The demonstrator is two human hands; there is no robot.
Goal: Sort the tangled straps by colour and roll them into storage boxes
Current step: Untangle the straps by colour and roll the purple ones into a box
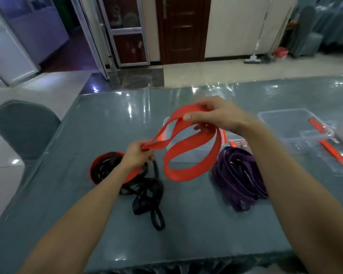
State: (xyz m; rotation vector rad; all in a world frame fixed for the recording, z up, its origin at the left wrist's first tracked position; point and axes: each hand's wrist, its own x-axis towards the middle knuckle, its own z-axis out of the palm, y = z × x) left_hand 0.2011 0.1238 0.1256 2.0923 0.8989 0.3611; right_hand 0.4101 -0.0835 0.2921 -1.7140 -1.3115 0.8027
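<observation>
A wide red strap hangs in loops above the table between both hands. My left hand pinches one folded end of it low on the left. My right hand grips the upper loop higher up, to the right. Under the strap sits a clear storage box with red clips, largely hidden. A pile of purple straps lies to the right. Tangled black straps lie below my left hand, some inside another red strap loop.
A second clear storage box stands at the right, its lid with red clips beside it. The grey table has glossy cover. A covered chair stands at the left edge.
</observation>
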